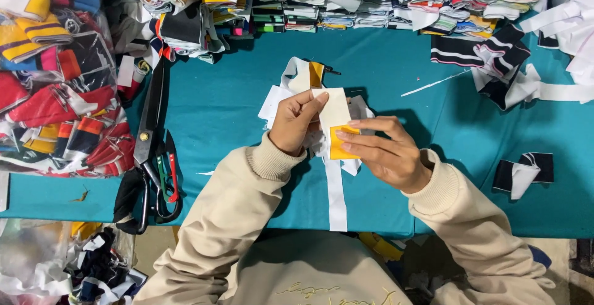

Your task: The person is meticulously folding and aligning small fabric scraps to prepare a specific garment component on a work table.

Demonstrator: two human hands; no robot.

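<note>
My left hand (296, 121) pinches the top of a white and yellow ribbed fabric strip (334, 114) above the teal table (216, 113). My right hand (383, 150) grips the same strip lower down, fingers over its yellow patch (339, 145). A long white tail of the strip (336, 197) runs down toward the table's near edge. More white scraps lie under and behind the strip.
Large black-handled scissors (147, 150) with small red-handled snips (168, 178) lie at left. Stacks of folded striped collars (371, 2) line the far edge. Bags of coloured trims (55, 76) sit left. Black and white pieces (523, 172) lie right.
</note>
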